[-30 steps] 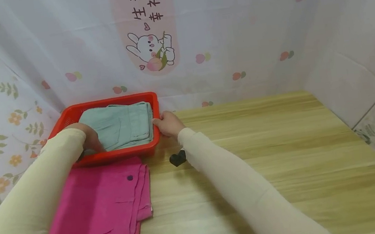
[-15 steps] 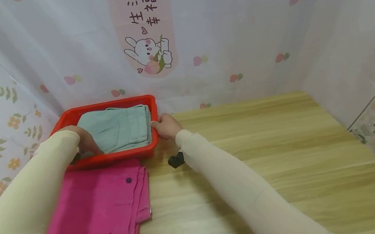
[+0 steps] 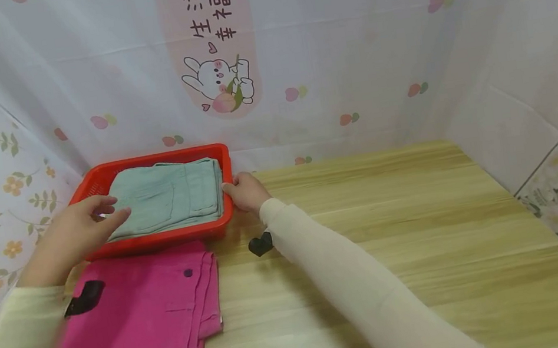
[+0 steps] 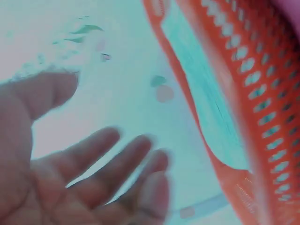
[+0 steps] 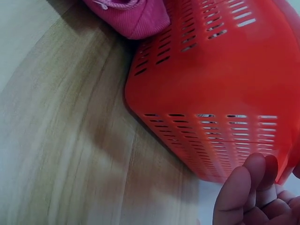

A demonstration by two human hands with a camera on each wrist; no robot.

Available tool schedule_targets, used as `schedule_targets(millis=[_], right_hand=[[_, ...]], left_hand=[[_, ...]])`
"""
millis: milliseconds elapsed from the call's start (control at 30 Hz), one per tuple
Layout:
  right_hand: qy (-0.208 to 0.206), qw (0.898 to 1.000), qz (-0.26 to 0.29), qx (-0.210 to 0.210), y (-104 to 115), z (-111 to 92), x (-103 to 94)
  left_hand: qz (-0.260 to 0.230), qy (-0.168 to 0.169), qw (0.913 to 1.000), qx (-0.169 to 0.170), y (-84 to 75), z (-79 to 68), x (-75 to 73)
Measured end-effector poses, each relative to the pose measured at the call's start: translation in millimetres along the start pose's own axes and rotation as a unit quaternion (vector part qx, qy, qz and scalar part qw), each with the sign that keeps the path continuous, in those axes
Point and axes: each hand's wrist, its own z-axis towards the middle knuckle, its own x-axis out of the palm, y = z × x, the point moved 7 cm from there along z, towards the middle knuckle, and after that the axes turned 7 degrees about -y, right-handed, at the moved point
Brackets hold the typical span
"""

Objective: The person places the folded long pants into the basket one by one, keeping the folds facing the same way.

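Right grip (image 3: 247,192): basket (image 3: 159,239) held | left grip (image 3: 74,235): parted loosely, nothing held | blue cloth (image 3: 154,197) apparently being settled in basket | pink cloth (image 3: 135,331): flat support probably needed next

The pink curtain panel (image 3: 219,51) reads, upward, 生活 and 幸福, then cropped characters.

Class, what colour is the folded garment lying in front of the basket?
Bright pink; it shows best in the head view.

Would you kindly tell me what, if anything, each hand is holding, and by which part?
The right hand holds the red basket by the rim at its right end; the left hand holds nothing.
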Motion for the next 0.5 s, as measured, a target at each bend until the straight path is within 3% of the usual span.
schedule_targets(millis=[133, 267, 400, 500], right_hand=[[-0.004, 1.0, 0.02, -0.012, -3, 0, -0.2], [0.004, 0.999, 0.047, -0.025, -14, -1, -2.0], [0.013, 0.996, 0.087, -0.005, -32, -7, -7.5], [0.016, 0.996, 0.089, 0.004, -41, -14, -12.2]], left_hand=[[-0.064, -0.094, 0.9933, -0.021, 11.1, -39.7, -3.9], [-0.06, -0.131, 0.9892, -0.027, 31.0, -63.7, 5.0], [-0.046, -0.099, 0.9937, -0.024, 55.9, -75.5, 21.3], [-0.027, -0.037, 0.9981, -0.04, 78.1, -79.8, 34.0]])
